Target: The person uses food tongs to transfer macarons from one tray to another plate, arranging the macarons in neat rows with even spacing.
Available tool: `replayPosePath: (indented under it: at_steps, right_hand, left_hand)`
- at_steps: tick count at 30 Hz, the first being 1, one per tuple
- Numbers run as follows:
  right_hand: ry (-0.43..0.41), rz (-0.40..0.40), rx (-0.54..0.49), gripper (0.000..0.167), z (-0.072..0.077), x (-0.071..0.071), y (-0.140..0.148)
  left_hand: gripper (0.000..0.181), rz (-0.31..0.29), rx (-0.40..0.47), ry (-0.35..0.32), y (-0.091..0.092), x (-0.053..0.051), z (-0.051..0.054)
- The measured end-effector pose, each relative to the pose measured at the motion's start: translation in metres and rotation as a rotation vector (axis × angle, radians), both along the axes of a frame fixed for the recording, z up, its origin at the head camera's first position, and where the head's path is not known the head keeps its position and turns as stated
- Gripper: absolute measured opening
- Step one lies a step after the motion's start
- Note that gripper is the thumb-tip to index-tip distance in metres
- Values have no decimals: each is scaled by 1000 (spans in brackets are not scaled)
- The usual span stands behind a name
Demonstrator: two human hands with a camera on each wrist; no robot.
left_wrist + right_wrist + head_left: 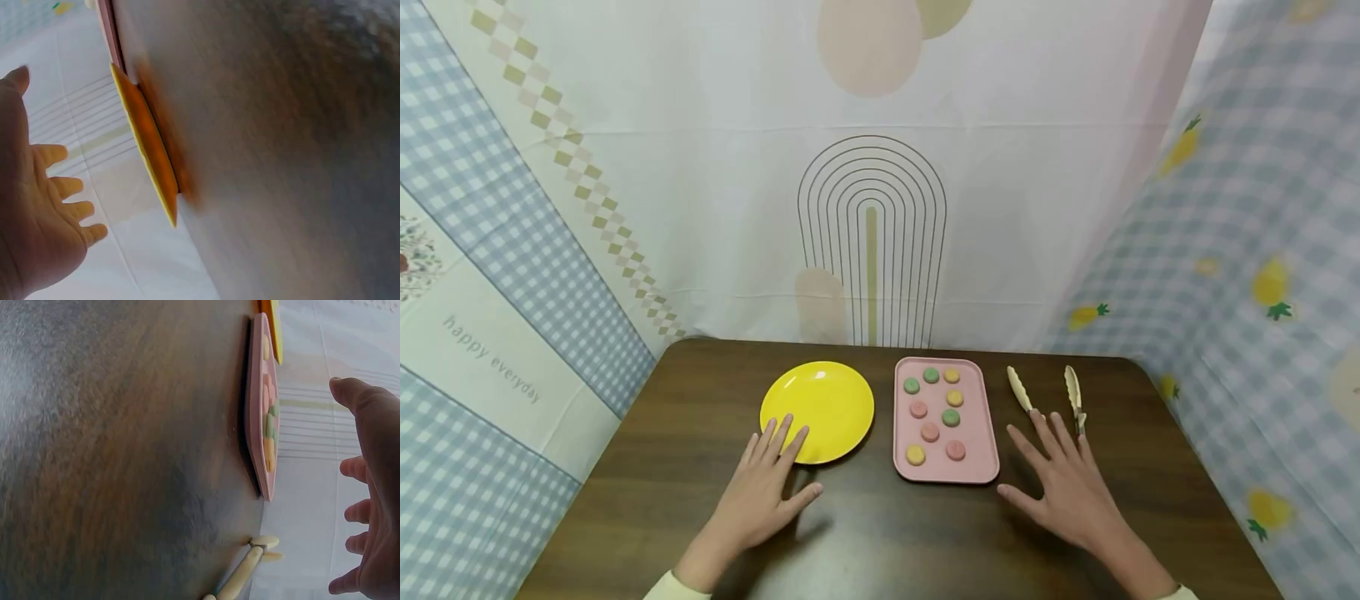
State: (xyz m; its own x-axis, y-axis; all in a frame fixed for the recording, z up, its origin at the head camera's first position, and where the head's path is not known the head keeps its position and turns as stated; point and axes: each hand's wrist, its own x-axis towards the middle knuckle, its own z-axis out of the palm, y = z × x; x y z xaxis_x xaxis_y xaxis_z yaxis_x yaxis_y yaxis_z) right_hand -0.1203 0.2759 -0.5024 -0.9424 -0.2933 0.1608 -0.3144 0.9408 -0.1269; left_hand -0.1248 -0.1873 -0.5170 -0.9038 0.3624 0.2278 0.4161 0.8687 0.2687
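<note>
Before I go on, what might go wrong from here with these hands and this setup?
The tongs lie spread wide, partly hidden by the right hand in the head view, so picking them up could be clumsy. The macarons sit loose on the pink tray; a bump might slide them. Lowering the left hand could nudge the yellow plate.

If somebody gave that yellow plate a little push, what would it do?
It would probably slide rather than tip, since the yellow plate sits low and level on the table. Its glossy shine suggests it may feel slippery. It looks stiff, judging by its even, round outline.
</note>
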Motion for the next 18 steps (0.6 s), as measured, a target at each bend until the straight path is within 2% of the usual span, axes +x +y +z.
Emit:
replayPosePath:
  at_steps: [5, 12, 15, 18]
  right_hand:
    - [-7, -18, -16, 88, 8, -2, 11]
    - [-16, -40, -88, 92, 20, -9, 29]
    - [-38, -75, -130, 96, 24, -12, 37]
    - [-48, -107, -183, 97, 27, -18, 46]
  left_hand:
    - [74, 38, 161, -28, -9, -6, 0]
    - [70, 164, 429, -81, -28, -21, 1]
    - [73, 228, 562, -152, -34, -30, 1]
    - [79, 285, 643, -267, -38, -39, 1]
